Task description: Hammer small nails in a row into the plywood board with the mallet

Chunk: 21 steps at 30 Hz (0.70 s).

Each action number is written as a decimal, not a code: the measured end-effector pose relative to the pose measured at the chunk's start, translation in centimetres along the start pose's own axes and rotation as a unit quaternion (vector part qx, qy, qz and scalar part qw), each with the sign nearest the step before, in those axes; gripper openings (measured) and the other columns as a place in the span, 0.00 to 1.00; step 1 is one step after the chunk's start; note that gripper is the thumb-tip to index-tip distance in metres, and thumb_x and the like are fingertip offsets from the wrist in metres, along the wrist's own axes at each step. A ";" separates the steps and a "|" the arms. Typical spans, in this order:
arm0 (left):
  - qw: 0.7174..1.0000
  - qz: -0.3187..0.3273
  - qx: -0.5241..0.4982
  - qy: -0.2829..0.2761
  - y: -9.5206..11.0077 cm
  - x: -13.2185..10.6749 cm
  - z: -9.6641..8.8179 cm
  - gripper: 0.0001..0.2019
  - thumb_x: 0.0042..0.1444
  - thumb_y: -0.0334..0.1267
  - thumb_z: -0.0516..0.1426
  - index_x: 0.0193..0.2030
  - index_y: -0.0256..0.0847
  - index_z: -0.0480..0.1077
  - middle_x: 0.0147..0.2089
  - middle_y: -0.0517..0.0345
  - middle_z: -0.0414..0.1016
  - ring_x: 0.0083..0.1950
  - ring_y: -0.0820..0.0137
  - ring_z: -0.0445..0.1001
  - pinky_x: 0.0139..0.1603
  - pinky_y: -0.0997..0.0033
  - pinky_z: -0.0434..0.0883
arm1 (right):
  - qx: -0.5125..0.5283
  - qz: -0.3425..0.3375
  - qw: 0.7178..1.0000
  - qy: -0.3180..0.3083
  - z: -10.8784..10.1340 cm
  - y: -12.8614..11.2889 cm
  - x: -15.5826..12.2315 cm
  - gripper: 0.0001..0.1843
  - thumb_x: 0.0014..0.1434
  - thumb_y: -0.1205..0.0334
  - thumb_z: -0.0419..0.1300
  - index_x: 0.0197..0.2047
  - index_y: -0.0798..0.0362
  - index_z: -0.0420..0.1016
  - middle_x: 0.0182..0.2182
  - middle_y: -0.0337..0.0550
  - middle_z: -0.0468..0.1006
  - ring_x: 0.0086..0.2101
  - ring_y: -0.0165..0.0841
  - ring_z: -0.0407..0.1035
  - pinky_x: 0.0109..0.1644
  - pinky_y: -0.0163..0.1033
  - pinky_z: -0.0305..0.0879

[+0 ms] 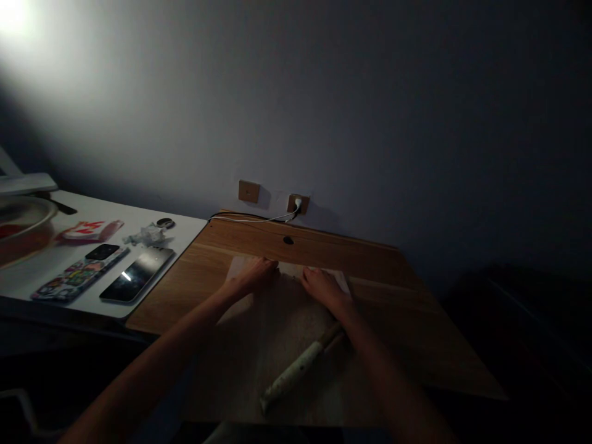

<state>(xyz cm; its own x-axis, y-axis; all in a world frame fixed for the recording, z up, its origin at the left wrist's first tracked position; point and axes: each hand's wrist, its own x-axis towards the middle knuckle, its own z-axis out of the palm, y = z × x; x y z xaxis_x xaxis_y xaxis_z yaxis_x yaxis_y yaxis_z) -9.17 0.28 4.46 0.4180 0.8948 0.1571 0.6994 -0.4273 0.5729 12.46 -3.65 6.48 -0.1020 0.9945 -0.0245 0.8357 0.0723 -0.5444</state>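
Observation:
Both hands rest near the far edge of a pale board [287,320] lying on the brown wooden table. The fingers of my left hand [259,272] are curled inward at the board's far left. Opposite it, a short gap away, my right hand [322,286] is closed too. Dim light hides what either hand holds, if anything; a few tiny specks show on the board between them. Across the nearer part of the board lies a long tool with a pale, worn handle [293,374]. Its darker far end passes beside my right forearm and is partly hidden.
Left of the wooden table [398,302], a white table [189,225] bears a dark-screened phone [137,275], a colourful patterned case [74,279], crumpled plastic [147,234], a red-and-white packet [90,230] and a large bowl [49,213]. Cables run along the wall to a socket [298,204].

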 end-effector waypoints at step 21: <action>1.000 0.000 -0.011 -0.020 0.9 -0.3 1.6 0.08 0.52 0.30 0.59 0.36 0.43 0.78 0.32 0.52 0.77 0.34 0.63 0.74 0.35 0.70 0.62 | -0.027 -0.036 0.999 0.001 1.6 -1.1 1.1 0.06 0.59 0.63 0.57 0.32 0.53 0.74 0.35 0.54 0.80 0.40 0.42 0.75 0.43 0.41 0.65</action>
<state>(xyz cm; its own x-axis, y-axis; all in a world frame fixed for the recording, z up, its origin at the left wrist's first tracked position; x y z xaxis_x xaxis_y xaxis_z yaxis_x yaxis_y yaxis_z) -7.73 -0.54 3.64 0.4412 0.8885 0.1262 0.6862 -0.4246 0.5907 10.54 -2.74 5.69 -0.1616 0.9868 0.0144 0.8540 0.1471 -0.4990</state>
